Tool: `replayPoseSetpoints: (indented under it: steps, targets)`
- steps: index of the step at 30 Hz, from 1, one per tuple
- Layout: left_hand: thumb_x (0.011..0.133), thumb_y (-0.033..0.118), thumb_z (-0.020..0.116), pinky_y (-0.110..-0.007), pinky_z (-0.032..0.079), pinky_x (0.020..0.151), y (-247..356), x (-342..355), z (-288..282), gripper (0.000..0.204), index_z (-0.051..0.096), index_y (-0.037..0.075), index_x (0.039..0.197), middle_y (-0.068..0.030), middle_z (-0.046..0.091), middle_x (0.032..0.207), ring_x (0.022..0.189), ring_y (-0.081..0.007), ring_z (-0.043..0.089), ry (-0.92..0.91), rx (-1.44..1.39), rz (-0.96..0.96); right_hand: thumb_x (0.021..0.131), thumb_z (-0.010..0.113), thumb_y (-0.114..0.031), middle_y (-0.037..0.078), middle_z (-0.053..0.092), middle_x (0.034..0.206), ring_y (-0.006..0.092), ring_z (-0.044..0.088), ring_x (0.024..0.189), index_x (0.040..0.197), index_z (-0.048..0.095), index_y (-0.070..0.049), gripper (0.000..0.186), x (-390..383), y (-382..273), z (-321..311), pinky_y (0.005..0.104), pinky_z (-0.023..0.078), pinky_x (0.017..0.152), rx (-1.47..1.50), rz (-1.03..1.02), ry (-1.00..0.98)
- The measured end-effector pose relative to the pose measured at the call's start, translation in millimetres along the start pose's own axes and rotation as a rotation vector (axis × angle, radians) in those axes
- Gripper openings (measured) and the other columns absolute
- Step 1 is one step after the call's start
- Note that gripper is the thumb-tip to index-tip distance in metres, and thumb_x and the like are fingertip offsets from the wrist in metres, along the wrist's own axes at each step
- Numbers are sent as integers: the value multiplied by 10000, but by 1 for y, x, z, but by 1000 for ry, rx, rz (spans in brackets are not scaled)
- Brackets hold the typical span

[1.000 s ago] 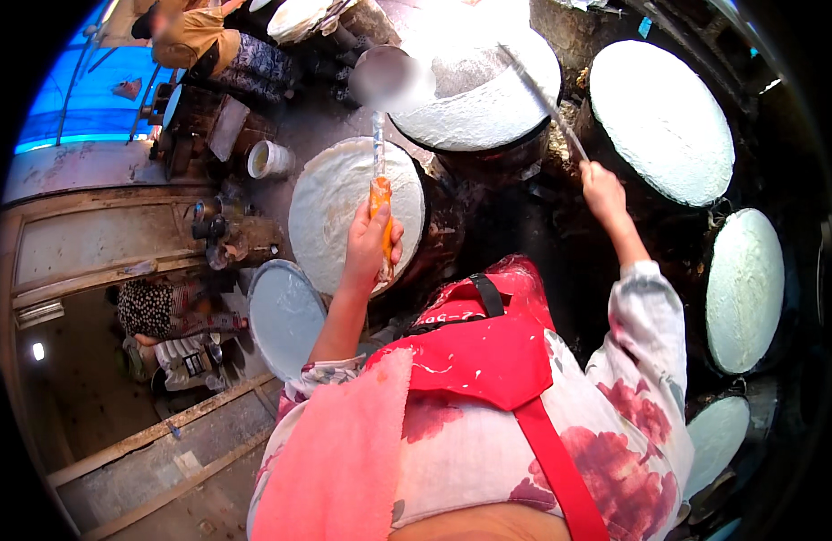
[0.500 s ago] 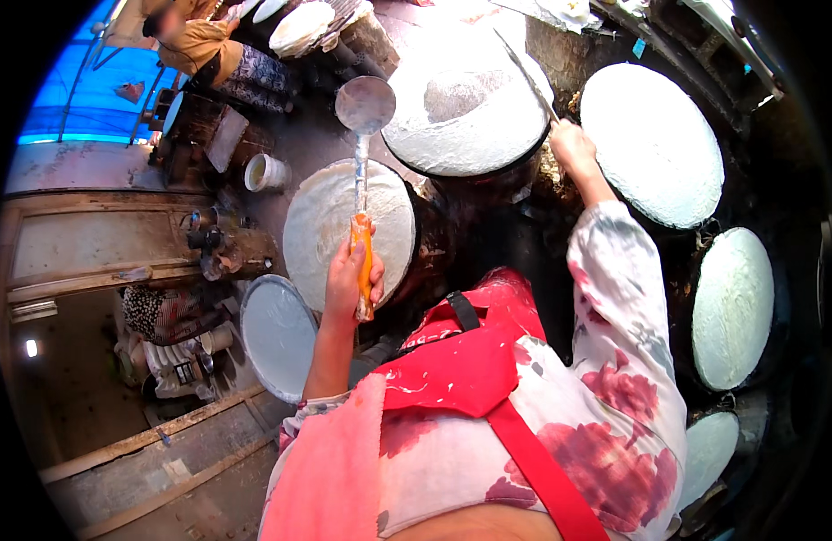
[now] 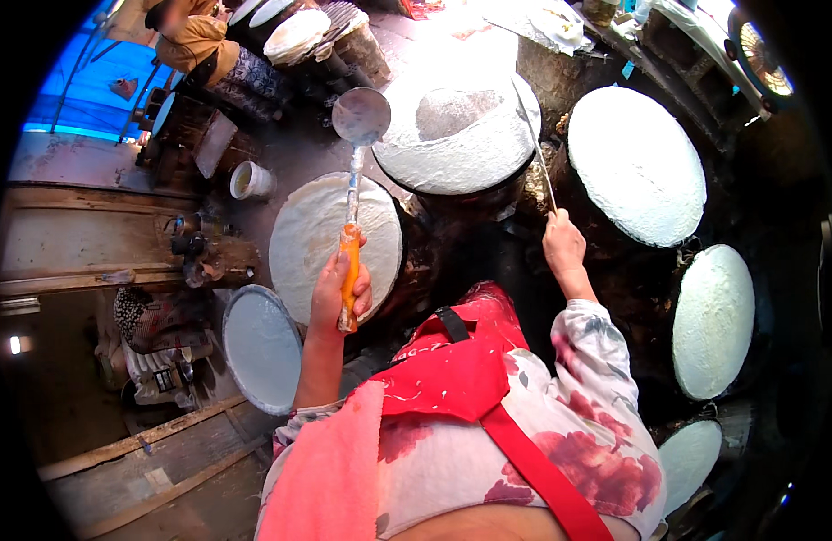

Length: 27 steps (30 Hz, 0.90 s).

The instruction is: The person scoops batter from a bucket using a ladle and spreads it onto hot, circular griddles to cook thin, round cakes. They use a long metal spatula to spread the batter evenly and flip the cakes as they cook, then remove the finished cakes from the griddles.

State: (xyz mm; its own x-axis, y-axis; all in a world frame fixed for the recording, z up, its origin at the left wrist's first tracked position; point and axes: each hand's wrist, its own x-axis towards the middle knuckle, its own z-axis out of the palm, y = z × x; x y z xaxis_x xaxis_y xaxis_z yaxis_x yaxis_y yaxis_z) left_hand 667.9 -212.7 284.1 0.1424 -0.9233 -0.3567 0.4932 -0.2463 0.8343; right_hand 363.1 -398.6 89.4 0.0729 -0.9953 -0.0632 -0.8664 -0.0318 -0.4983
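Observation:
My left hand [image 3: 335, 290] is closed around the orange handle of a ladle [image 3: 361, 115]. Its round bowl is raised above the floor, just beyond a round griddle top [image 3: 330, 236] coated in white. In my right hand [image 3: 565, 245] is the end of a long, thin stick [image 3: 544, 171]. The stick's far part lies along the right edge of the far griddle, which carries a white sheet [image 3: 452, 162]. A greyish patch [image 3: 457, 112] shows on that sheet's far side, and strong glare washes out its far edge.
More white-coated round tops stand to my right: a large one [image 3: 637, 167], a smaller one [image 3: 713, 322] and one low down [image 3: 689, 464]. A pale round lid [image 3: 263, 350] and a white bucket [image 3: 252, 180] are at left. Another person [image 3: 200, 45] is at the far left.
My right hand has drawn back toward me, and the stick now slants along the griddle's right edge. The greyish patch looks larger. The ladle stays raised, and the whole view has shifted slightly.

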Motion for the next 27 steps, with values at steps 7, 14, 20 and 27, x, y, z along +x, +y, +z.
replayPoseSetpoints:
  steps: [7,14,20,27]
  targets:
    - [1009,343,327,-193,337,354,21,20,35,472,302,46,1375,6,393,591,347,-58,379,-299,-226,209,911,399,-197,220,662,836,366,656,823,882,606,-55,252,105,-44,-17,459,511,734,-29,33,-56]
    - [1018,313,296,-195,347,340,33,33,48,483,261,10,1393,-7,396,585,346,-65,399,-499,-652,91,901,429,-212,233,654,917,374,640,897,962,580,12,277,100,-61,-27,471,497,769,-63,-120,-166]
    - [1020,305,289,-203,350,363,23,32,33,463,281,16,1382,-9,407,614,372,-65,430,-389,-731,-19,906,389,-216,205,665,834,369,655,810,875,586,-31,273,61,-34,-11,482,499,736,-85,-129,-141]
    - [1014,296,314,-199,348,380,22,16,19,428,341,15,1335,11,398,620,373,-57,404,-160,-437,-71,923,370,-274,224,654,886,378,638,866,905,615,-15,356,78,-29,-39,481,491,766,-12,-99,-126]
